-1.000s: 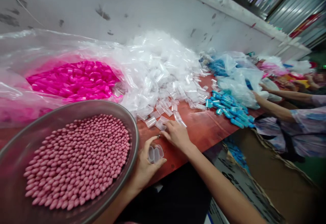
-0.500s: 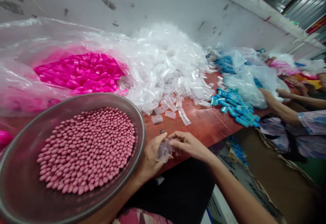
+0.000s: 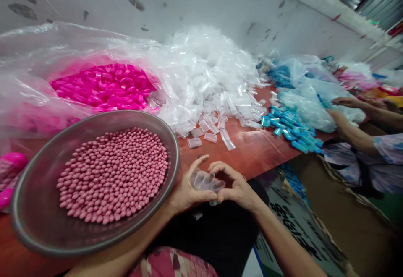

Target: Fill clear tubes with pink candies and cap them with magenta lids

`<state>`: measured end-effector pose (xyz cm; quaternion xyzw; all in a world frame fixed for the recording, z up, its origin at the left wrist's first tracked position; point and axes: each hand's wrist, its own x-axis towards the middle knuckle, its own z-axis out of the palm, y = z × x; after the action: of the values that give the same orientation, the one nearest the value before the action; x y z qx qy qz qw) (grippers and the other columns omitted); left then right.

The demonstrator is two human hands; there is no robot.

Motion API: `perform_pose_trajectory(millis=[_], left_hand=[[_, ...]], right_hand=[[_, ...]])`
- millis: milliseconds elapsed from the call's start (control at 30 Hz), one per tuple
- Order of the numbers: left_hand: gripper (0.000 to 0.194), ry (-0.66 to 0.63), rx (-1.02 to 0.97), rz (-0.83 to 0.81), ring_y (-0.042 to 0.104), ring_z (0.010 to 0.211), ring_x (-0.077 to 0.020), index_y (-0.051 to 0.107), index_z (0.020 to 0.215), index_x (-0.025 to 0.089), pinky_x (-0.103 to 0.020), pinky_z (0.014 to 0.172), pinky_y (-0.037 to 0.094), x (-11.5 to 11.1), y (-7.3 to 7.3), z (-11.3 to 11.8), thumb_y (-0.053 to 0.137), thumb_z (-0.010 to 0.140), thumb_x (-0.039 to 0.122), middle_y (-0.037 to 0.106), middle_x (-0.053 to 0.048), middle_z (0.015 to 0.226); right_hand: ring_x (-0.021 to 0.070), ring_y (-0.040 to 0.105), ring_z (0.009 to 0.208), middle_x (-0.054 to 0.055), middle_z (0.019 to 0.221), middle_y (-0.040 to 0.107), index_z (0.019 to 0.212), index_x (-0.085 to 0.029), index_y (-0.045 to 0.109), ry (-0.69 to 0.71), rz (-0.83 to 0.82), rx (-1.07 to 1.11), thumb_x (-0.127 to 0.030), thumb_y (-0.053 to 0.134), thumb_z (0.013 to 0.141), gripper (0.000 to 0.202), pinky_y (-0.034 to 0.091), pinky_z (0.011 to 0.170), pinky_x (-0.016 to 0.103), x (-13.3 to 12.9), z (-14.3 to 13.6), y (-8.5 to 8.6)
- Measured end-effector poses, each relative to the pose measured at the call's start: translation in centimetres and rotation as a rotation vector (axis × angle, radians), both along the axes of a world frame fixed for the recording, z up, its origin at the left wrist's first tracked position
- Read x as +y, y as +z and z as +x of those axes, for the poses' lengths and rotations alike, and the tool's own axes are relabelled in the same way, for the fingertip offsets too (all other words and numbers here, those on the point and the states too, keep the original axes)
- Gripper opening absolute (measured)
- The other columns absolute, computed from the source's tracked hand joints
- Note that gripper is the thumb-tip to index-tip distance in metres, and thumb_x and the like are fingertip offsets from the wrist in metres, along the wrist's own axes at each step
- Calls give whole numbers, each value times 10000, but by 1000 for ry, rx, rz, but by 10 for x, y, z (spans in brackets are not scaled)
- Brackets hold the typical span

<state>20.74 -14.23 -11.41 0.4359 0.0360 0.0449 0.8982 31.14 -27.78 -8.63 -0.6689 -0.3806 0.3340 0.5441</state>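
Your left hand (image 3: pixel 184 191) and right hand (image 3: pixel 236 186) together pinch a row of clear tubes (image 3: pixel 206 181) at the near table (image 3: pixel 252 151) edge. Judge them light, thin-walled and slippery; grip the sides, not the mouths. Left: the pan (image 3: pixel 37 226) of pink pills (image 3: pixel 115 174). Farther: loose tubes (image 3: pixel 209 136), then pink caps (image 3: pixel 103 86).

Both forearms are bare up to the frame edge, no sleeves, no watch or bracelets showing. The left hand (image 3: pixel 185 191) and right hand (image 3: pixel 237 189) have no gloves or rings. The lap is black fabric, with a pink patterned garment (image 3: pixel 171 264) at the bottom.
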Motion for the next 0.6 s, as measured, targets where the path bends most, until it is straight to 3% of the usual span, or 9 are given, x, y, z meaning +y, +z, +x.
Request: perform_pose_trajectory(millis=[100,300,433,533,600], left_hand=[[906,-69,-21,-122,519,1039,-268,359,1288,260,-389,868,430,-5,-4,2,786,499,136,480,-90,1213],[856,-48,-20,-131,540,1007,-243,415,1258,254,-335,843,438,-7,-4,5,782,498,108,512,-81,1174],[1020,-121,44,-147,612,826,-214,218,1358,318,-342,748,477,-2,3,2,768,524,114,579,-58,1009],[1157,-228,74,-97,609,870,-223,78,1373,365,-358,779,466,0,4,2,781,495,93,569,-62,1058],[1234,-259,65,-103,597,912,-222,-62,1359,384,-366,805,453,0,3,2,790,504,128,554,-62,1090]], right_hand=[[271,441,1116,93,1244,375,1115,-226,492,68,27,75,-642,684,519,752,390,919,364,2,-4,-2],[269,484,1072,88,1178,463,1120,-217,519,7,68,89,-645,658,554,723,407,896,358,0,-6,-12],[286,475,1101,100,1228,463,1253,-229,400,110,3,213,-602,738,455,944,389,928,407,-7,-5,-14],[287,451,1130,101,1260,436,1243,-216,421,166,-35,134,-574,759,442,940,356,963,410,-11,-5,-10],[280,422,1158,102,1293,395,1262,-219,398,187,-50,55,-560,745,498,906,350,973,398,-11,-6,-6]])
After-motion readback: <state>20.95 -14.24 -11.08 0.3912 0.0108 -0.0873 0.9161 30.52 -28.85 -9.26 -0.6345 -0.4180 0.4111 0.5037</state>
